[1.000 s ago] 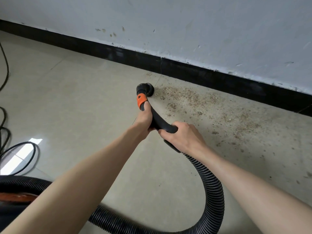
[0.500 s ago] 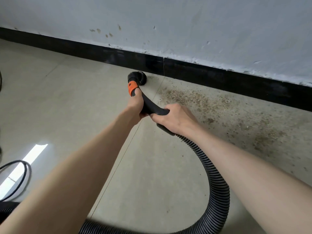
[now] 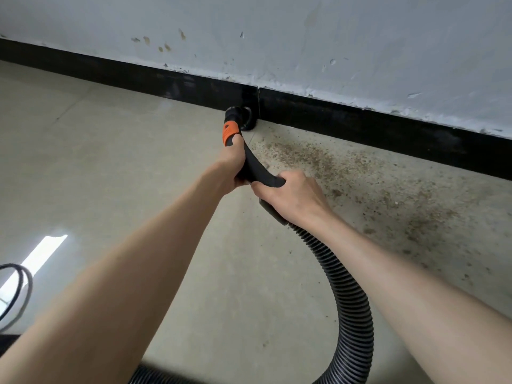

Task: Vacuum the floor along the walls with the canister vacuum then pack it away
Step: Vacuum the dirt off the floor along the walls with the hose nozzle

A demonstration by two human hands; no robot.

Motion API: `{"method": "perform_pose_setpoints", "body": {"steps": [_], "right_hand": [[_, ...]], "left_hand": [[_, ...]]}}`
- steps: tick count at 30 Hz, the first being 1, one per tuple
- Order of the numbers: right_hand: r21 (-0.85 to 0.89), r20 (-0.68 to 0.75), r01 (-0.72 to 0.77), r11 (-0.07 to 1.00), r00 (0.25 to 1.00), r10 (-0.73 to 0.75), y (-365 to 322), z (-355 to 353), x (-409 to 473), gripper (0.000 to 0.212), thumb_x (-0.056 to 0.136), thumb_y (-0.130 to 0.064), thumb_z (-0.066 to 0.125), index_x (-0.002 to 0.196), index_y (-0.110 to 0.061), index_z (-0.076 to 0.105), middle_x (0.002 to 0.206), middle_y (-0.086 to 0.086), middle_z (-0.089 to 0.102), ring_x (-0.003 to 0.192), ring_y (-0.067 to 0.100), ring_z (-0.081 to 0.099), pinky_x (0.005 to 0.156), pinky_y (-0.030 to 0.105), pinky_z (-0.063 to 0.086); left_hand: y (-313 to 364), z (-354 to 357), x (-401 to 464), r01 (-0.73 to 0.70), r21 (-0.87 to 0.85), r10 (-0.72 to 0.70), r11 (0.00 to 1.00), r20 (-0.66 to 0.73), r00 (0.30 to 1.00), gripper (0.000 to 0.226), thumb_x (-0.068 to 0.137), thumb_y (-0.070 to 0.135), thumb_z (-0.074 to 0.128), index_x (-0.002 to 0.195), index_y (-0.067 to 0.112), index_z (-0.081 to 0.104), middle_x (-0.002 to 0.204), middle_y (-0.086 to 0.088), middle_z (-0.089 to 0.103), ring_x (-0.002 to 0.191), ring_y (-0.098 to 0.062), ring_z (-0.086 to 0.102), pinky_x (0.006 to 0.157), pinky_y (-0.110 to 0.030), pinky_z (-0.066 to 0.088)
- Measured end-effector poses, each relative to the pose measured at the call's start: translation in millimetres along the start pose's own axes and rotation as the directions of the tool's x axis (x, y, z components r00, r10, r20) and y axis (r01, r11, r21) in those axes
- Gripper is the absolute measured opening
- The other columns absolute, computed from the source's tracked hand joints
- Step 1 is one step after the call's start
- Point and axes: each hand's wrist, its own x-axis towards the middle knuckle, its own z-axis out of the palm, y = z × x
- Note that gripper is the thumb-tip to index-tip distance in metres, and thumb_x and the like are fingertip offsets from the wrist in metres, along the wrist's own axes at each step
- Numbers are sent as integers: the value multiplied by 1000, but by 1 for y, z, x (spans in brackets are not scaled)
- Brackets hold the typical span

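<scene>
Debris (image 3: 360,184) lies right of the nozzle (image 3: 243,119), against the baseboard (image 3: 360,126).

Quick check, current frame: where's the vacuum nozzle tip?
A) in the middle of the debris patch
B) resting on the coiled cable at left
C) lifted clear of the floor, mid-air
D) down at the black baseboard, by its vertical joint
D: the nozzle sits low against the black baseboard beside its vertical joint, with the debris patch lying to its right and both hands, left hand and right hand, gripping the handle.
</scene>
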Motion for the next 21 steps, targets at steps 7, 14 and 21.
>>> {"method": "perform_pose_setpoints", "body": {"steps": [7, 14, 21], "right_hand": [[62, -1, -37, 997, 999, 37, 7, -3, -14, 40, 73, -58, 60, 74, -18, 63, 71, -1, 70, 66, 21, 66, 62, 33, 52], [75, 83, 22, 997, 996, -28, -10, 5, 5, 39, 74, -58, 63, 73, -19, 61, 77, 1, 70, 70, 21, 66, 65, 36, 54], [29, 97, 32, 999, 995, -34, 4, 8, -27, 43, 72, -61, 62, 68, -19, 55, 70, -1, 67, 64, 20, 65, 56, 32, 49]], "left_hand": [[-5, 8, -11, -53, 67, 52, 996, 25, 998, 38, 98, 45, 35, 108, 9, 42, 83, -5, 53, 72, -19, 56, 54, -32, 49], [4, -15, -6, -60, 51, 64, 997, -82, 995, 39, 98, 46, 35, 109, 9, 40, 86, -7, 54, 77, -21, 58, 61, -35, 50], [-26, -23, -22, -47, -1, 47, 999, -78, 996, 36, 97, 44, 36, 107, 9, 40, 86, -6, 54, 75, -20, 57, 55, -33, 49]]}}
